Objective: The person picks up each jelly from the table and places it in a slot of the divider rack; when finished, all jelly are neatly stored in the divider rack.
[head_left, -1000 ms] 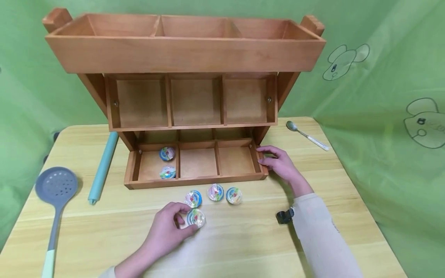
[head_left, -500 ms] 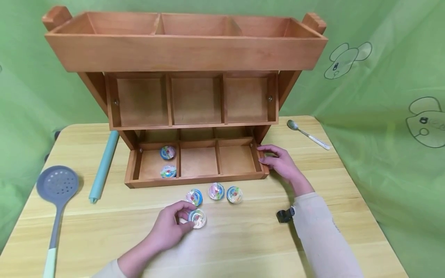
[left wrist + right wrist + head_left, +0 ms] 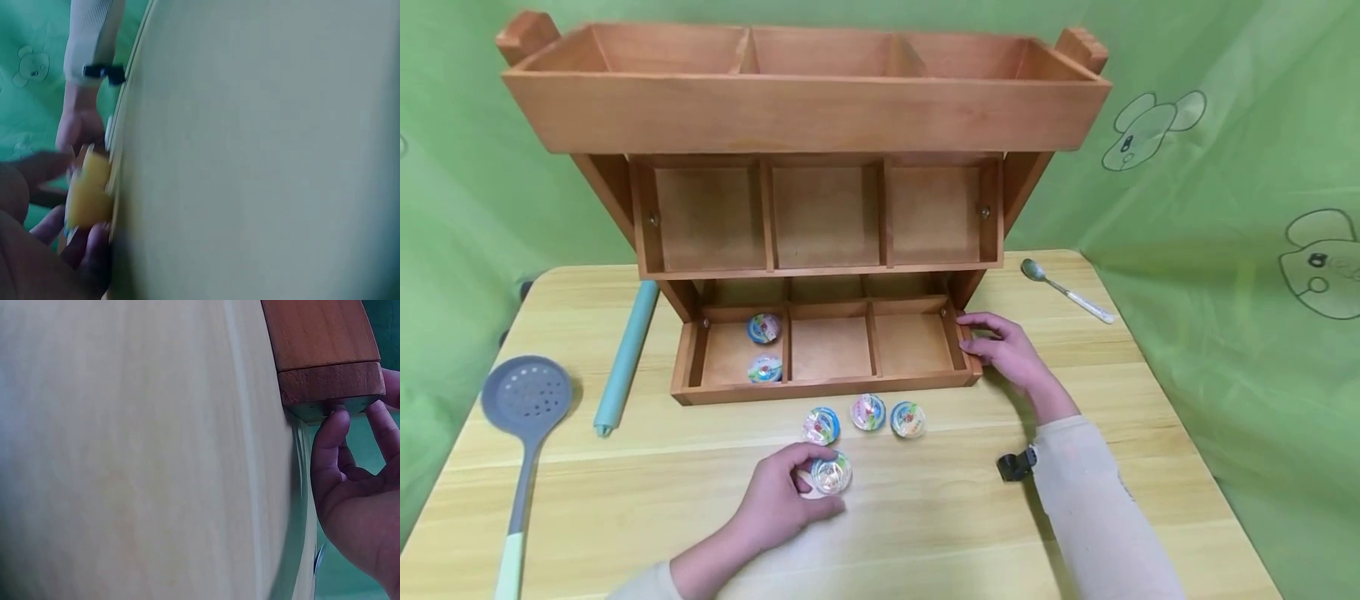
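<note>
In the head view my left hand [image 3: 782,496] lies on the table around a clear-sided jelly cup [image 3: 831,473] with a foil lid. Its fingers touch the cup's far side; the thumb stands slightly apart. Yellow filling shows through this jelly cup [image 3: 90,206] in the left wrist view. Beyond it lie three more jelly cups, a pinkish one [image 3: 822,426], a middle one [image 3: 868,412] and a right one [image 3: 908,419]. My right hand [image 3: 1011,354] grips the right end of the wooden rack [image 3: 827,390], whose bottom left compartment holds two jelly cups, rear [image 3: 763,328] and front [image 3: 765,368].
The rack's upper tray [image 3: 805,112] overhangs the lower tiers. Left of it lie a teal rod-shaped item [image 3: 627,358] and a grey slotted skimmer [image 3: 526,396]. A spoon [image 3: 1066,292] rests at the right rear of the table [image 3: 962,517]. Green fabric [image 3: 1217,183] hangs around.
The left hand and its jelly cup have shifted slightly right, and the thumb has come away from the cup. The right hand stays on the rack's end.
</note>
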Demonstrator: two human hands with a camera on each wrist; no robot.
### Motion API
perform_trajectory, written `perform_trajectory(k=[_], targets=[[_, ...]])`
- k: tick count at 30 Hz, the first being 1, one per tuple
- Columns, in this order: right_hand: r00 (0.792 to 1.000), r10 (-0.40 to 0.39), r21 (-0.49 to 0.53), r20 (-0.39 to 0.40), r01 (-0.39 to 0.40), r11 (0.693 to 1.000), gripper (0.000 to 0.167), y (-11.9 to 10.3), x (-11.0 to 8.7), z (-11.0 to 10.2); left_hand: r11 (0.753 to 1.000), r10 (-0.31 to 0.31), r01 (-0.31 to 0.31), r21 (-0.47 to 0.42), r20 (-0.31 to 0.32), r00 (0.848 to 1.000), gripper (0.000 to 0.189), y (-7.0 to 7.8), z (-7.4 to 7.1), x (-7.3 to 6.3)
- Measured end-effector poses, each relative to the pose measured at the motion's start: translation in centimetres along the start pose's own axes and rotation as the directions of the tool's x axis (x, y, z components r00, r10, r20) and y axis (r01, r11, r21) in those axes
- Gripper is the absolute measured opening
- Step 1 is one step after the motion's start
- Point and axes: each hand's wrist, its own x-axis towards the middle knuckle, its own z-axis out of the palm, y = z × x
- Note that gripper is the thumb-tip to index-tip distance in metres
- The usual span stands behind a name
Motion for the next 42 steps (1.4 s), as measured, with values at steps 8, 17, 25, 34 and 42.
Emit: perform_trajectory(k=[8, 17, 25, 34, 42], targets=[[1.0, -0.011, -0.017, 0.002, 0.011, 1.0, 0.041, 0.3, 0.1, -0.1, 0.998, 0.058, -0.055, 0.035, -0.103, 0.993, 0.047, -0.5, 0.9, -0.4], [1.0, -0.002, -0.012, -0.001, 0.002, 1.0, 0.042, 0.3, -0.2, -0.1, 0.997, 0.017, -0.02, -0.074, -0.038, 0.999, 0.043, 0.1, 0.2, -1.1], [1.0, -0.014, -0.001, 0.006, 0.014, 1.0, 0.042, 0.4, -0.1, -0.1, 0.997, 0.044, -0.043, -0.059, 0.008, 0.999, 0.045, 1.2, -0.5, -0.4], [1.0, -0.014, 0.009, 0.008, 0.014, 1.0, 0.042, 0.2, 0.2, -0.3, 0.99, 0.106, -0.104, -0.099, 0.018, 0.994, 0.049, 3.5, -2.0, 2.5], [1.0, 0.0, 0.028, 0.007, 0.0, 1.0, 0.043, 0.3, 0.2, -0.1, 0.979, 0.163, -0.167, -0.116, -0.04, 0.986, 0.05, 5.6, -3.8, 6.7]])
